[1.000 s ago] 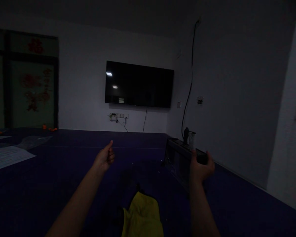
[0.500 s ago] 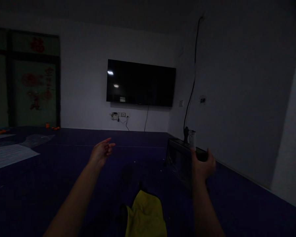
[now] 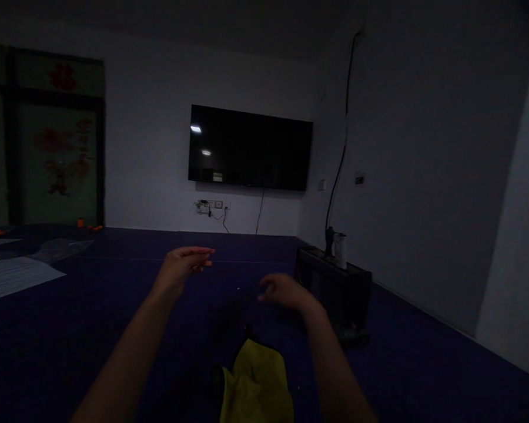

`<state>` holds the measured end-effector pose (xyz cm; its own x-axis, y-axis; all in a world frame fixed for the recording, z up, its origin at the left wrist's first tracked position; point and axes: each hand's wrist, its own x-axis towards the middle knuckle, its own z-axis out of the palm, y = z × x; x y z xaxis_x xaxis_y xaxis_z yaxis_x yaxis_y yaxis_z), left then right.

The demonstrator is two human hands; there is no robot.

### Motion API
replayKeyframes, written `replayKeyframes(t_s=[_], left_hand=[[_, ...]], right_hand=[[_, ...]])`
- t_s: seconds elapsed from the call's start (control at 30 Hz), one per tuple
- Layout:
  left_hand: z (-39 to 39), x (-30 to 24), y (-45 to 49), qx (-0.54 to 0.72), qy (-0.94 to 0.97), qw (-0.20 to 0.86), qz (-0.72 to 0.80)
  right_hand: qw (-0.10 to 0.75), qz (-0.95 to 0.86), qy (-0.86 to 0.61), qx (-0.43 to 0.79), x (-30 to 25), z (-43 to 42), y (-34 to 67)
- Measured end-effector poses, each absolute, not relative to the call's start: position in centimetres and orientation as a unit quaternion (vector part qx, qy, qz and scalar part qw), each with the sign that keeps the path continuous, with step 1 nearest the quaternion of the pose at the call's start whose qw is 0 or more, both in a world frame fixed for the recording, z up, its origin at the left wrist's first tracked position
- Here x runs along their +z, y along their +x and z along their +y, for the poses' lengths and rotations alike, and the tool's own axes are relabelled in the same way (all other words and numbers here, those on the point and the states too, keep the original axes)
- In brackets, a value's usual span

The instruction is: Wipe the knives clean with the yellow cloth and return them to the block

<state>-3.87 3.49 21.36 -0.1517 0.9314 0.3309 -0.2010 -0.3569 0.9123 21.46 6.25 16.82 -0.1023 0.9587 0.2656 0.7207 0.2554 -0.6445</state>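
My left hand is raised over the dark blue floor, thumb and fingers pinched together; anything between the fingertips is too small and dark to make out. To its right, my right hand hangs with loosely bent, slightly blurred fingers, apart from the thumb, and nothing shows in it. A dark box-shaped case stands behind my right forearm. On its top stands a pale clear cylinder, like a roll or cup, beside a black upright piece. Below and between my arms lies a yellow cloth with dark edging.
White printed sheets and clear plastic film lie on the floor at left. Small orange things sit by the glass door. A television hangs on the far wall; a black cable runs down the right wall.
My right hand has moved left, away from the cylinder and case, toward my left hand. The cylinder stays on the case. My left hand's fingers have straightened somewhat, pointing right.
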Motion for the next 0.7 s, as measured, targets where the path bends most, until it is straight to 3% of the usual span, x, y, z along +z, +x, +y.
replayKeyframes(t_s=[0.17,0.33,0.5,0.7], left_hand=[[3.6,21.4,-4.0,0.67,0.506,0.408,0.358],[3.5,21.6,-3.9,0.691,0.487,0.419,0.332],[3.2,21.6,-3.6,0.694,0.484,0.419,0.327],[3.0,21.7,-3.4,0.698,0.481,0.41,0.337]], right_hand=[[0.024,-0.711,-0.63,0.312,13.4,7.3,19.6],[-0.096,-0.687,-0.631,0.348,12.6,7.0,19.7],[-0.091,-0.694,-0.624,0.347,12.5,6.6,19.1],[0.115,-0.751,-0.563,0.324,17.5,4.2,22.0]])
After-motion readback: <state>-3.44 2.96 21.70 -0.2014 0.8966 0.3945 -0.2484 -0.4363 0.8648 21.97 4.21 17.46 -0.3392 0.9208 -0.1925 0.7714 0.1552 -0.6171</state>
